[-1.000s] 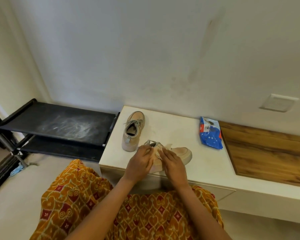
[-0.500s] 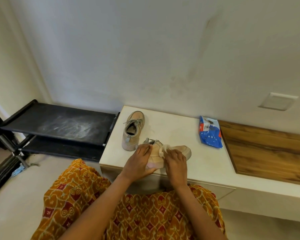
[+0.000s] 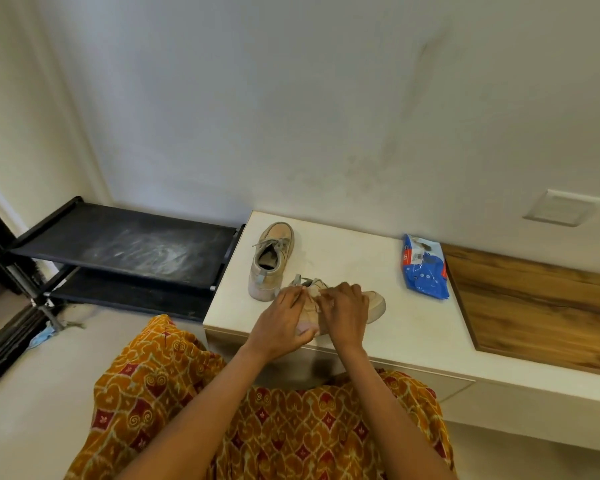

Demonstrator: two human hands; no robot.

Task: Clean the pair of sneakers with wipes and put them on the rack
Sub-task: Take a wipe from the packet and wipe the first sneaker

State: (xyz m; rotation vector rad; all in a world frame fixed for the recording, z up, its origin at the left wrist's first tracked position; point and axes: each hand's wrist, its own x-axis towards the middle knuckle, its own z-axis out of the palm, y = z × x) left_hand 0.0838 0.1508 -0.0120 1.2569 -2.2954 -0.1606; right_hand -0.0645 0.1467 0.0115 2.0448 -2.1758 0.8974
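Note:
Two beige sneakers lie on a white bench top (image 3: 347, 251). The far sneaker (image 3: 272, 259) stands alone, toe toward the wall. The near sneaker (image 3: 374, 303) lies crosswise with its toe to the right, mostly covered by my hands. My left hand (image 3: 281, 320) grips its heel end. My right hand (image 3: 343, 310) presses a pale wipe (image 3: 314, 294) against its side near the laces. The black shoe rack (image 3: 125, 247) stands to the left of the bench, its top shelf dusty.
A blue wipes pack (image 3: 425, 268) lies on the bench to the right of the shoes. A wooden panel (image 3: 541, 303) continues the bench further right. A white wall plate (image 3: 565, 209) sits above it. Something small and blue (image 3: 44, 336) lies on the floor by the rack.
My right hand has slid the wipe a little to the right along the near sneaker, then back toward the laces. The left hand keeps its hold on the heel.

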